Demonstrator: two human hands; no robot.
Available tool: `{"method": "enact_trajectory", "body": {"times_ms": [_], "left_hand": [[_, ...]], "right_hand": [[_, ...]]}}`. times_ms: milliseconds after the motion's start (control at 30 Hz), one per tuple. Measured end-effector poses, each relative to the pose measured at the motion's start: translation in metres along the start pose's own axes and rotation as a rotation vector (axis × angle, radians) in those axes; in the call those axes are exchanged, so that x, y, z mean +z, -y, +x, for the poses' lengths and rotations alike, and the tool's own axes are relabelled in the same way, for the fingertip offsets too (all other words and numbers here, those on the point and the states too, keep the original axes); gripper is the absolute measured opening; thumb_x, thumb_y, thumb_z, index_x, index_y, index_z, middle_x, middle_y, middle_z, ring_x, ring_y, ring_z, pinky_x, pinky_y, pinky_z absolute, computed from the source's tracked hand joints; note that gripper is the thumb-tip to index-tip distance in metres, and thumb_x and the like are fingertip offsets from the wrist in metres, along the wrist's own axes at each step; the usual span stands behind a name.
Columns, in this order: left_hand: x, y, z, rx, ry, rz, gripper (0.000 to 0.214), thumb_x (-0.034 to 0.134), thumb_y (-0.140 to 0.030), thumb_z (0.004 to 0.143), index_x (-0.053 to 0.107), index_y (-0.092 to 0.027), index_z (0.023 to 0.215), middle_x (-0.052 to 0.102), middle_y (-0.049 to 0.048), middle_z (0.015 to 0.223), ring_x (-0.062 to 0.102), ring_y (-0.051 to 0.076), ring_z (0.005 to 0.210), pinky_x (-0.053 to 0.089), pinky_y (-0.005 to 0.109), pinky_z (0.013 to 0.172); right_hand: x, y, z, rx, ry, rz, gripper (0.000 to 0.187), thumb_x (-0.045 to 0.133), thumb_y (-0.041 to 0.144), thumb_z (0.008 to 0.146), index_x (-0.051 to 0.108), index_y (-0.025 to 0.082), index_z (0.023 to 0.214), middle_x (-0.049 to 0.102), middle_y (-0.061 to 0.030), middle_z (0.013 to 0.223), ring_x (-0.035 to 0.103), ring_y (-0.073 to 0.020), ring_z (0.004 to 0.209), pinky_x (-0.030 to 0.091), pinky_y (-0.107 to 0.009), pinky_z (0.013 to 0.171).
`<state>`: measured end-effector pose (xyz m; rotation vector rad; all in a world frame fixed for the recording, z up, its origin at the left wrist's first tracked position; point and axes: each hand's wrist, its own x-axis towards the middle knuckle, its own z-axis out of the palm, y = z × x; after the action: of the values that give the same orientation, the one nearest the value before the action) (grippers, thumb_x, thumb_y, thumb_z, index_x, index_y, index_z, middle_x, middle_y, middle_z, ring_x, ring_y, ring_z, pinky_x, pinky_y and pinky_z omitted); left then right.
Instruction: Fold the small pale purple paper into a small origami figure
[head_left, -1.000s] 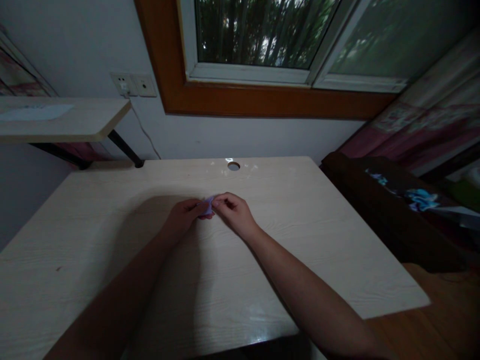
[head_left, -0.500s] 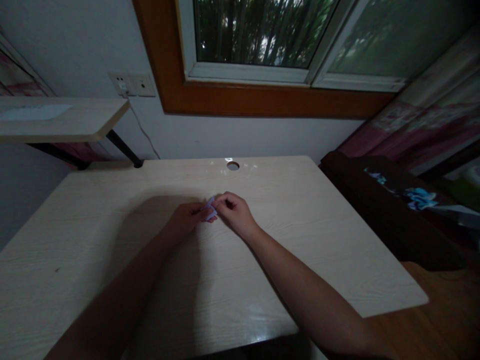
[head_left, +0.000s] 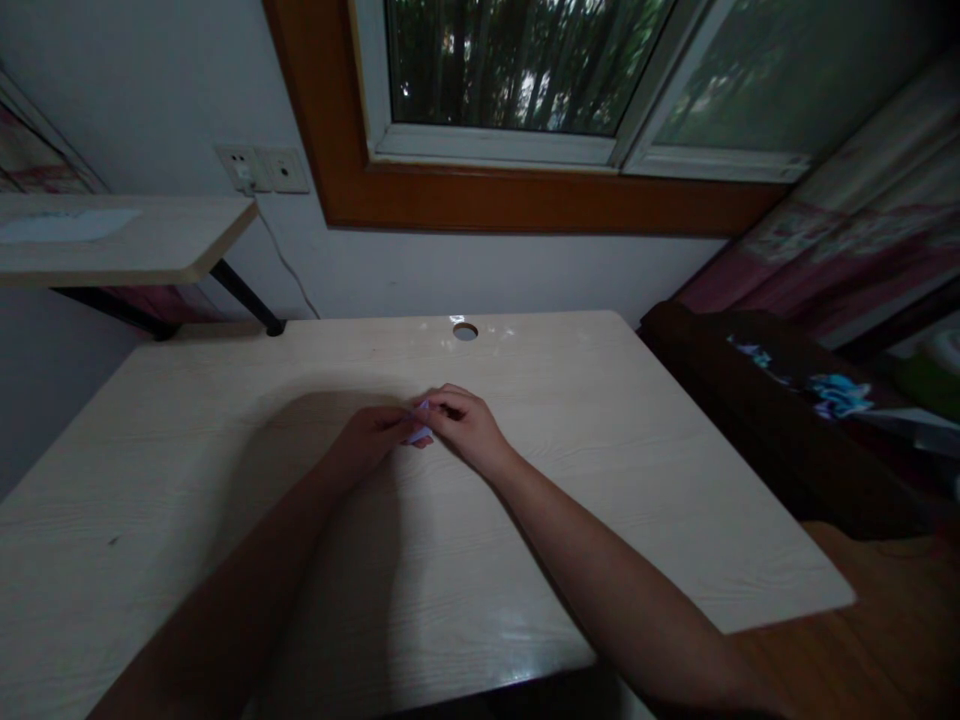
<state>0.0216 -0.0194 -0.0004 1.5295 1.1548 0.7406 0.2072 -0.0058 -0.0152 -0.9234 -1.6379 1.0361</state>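
Observation:
A small piece of folded lilac paper (head_left: 421,432) is held between my two hands above the middle of the desk (head_left: 540,560). My left hand (head_left: 373,434) is closed on its left side, thumb on top and fingertips showing beneath it. From the right, my right hand (head_left: 466,420) pinches the paper's upper edge with thumb and index finger. The fingers of both hands meet there and cover much of the paper, so its full shape is hidden.
A raised shelf (head_left: 172,262) on black legs stands at the back left. Near the desk's back edge is a round cable hole (head_left: 466,332). A white cable (head_left: 281,255) hangs from the wall socket (head_left: 261,168). Dark wooden furniture (head_left: 757,400) with blue crumpled items stands at the right.
My right hand's fingers have shifted slightly left and closed over the upper part of the paper, covering more of it. My left hand stays nearly in place.

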Motion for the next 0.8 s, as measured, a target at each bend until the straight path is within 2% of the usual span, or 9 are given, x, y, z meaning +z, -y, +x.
{"method": "enact_trajectory", "body": {"times_ms": [133,367,567,800], "left_hand": [[-0.0011,0.0027,0.0003,0.005,0.027,0.074,0.038,0.06,-0.049,0.084,0.078,-0.015,0.083,0.078,0.0061,0.083,0.068,0.021,0.078,0.048,0.027,0.074],[-0.0011,0.0006,0.0017,0.014,0.046,0.103,0.038,0.058,-0.05,0.085,0.077,-0.017,0.084,0.078,0.0054,0.084,0.07,0.021,0.079,0.049,0.027,0.075],[-0.0001,-0.003,0.0022,0.038,0.014,0.163,0.037,0.061,-0.05,0.083,0.076,-0.016,0.083,0.077,0.0045,0.084,0.07,0.022,0.081,0.049,0.027,0.076],[-0.0016,0.0031,0.0032,0.04,0.012,0.146,0.04,0.056,-0.052,0.084,0.076,-0.017,0.081,0.076,0.0045,0.081,0.068,0.022,0.079,0.048,0.028,0.076]], "right_hand": [[-0.0018,-0.0016,-0.0001,-0.022,-0.011,-0.002,0.018,0.069,0.038,0.083,0.076,0.022,0.078,0.065,-0.0024,0.076,0.06,-0.015,0.071,0.046,-0.028,0.066],[-0.0024,0.0003,-0.0009,-0.011,-0.066,-0.025,0.02,0.069,0.039,0.084,0.074,0.022,0.075,0.062,-0.0015,0.072,0.058,-0.015,0.069,0.045,-0.028,0.066],[-0.001,0.0006,-0.0015,-0.026,-0.052,-0.066,0.023,0.067,0.04,0.085,0.073,0.021,0.074,0.06,-0.0012,0.07,0.056,-0.0145,0.066,0.043,-0.028,0.063],[-0.0013,0.0011,-0.001,-0.017,-0.087,-0.074,0.027,0.063,0.042,0.088,0.071,0.021,0.072,0.061,-0.0014,0.072,0.058,-0.0156,0.071,0.045,-0.028,0.068]]}}
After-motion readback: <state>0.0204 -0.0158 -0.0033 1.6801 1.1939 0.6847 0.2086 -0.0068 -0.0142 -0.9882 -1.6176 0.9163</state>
